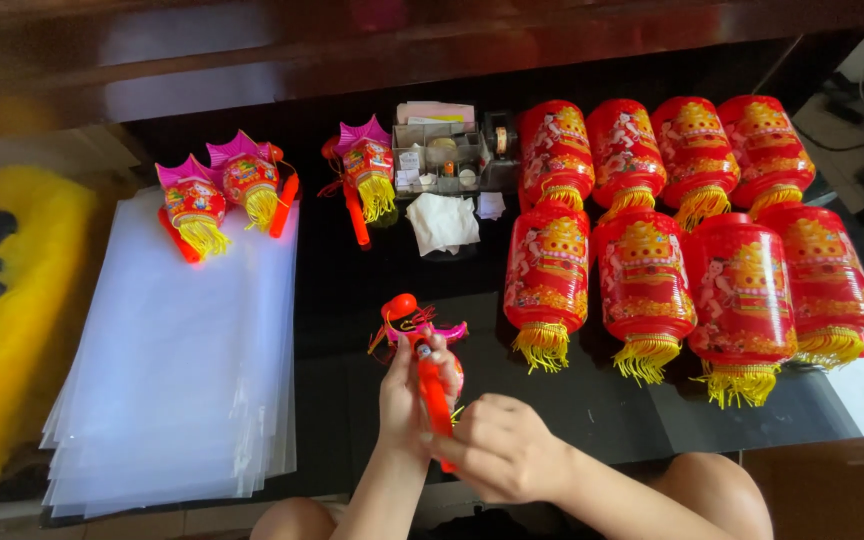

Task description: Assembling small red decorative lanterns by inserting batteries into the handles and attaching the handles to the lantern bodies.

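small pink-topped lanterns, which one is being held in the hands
The small lantern at the table's front centre, its orange handle gripped by the left hand and right hand. The other three lie untouched at the back.

Eight red lanterns [687, 235] with gold tassels lie in two rows, upper right. Clear plastic sheets [182, 360] stacked at left; two small lanterns [222, 195] on their top edge. Organizer box [442, 158] top centre, white tissue [442, 222] below it. Yellow fur [22, 330] far left.

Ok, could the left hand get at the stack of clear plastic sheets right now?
Probably not at once: the left hand is wrapped round the orange lantern handle. The stack of clear plastic sheets lies close on its left, uncovered at its near end.
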